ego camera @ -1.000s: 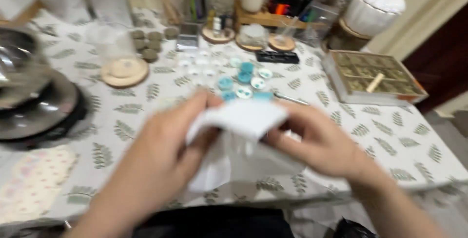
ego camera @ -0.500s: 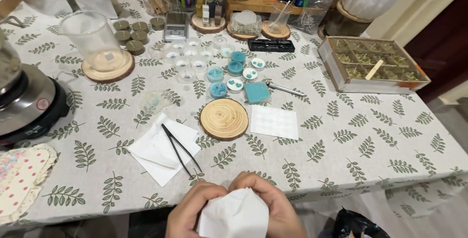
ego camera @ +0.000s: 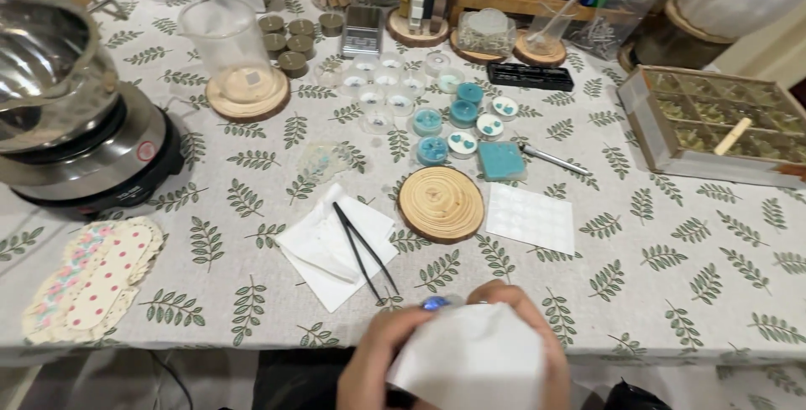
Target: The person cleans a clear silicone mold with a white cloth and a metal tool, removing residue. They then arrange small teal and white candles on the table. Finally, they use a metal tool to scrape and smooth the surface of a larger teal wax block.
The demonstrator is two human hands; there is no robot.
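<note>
head view: both hands sit at the near edge of the table [ego camera: 638,292], just this side of the wood disc [ego camera: 441,204]. the left hand [ego camera: 382,364] and the right hand [ego camera: 537,334] are closed together around a white tissue [ego camera: 470,360], which bulges between them; a small blue-tinted piece [ego camera: 434,302] peeps out at the top between the fingers, so the tissue seems wrapped about it, as if for wiping. what the piece is i cannot tell.

left of the wood disc, black tweezers [ego camera: 365,250] lie on a white napkin [ego camera: 332,246], likely to keep the cloth clean. right of the disc lies a white dotted sheet [ego camera: 531,218]. beyond the disc, small blue cups [ego camera: 449,129] and a blue square block [ego camera: 501,161] are grouped close together. far left of the disc a metal pot [ego camera: 46,62] rests on a hot plate [ego camera: 101,162]. far right stands a partitioned box [ego camera: 718,120].
</note>
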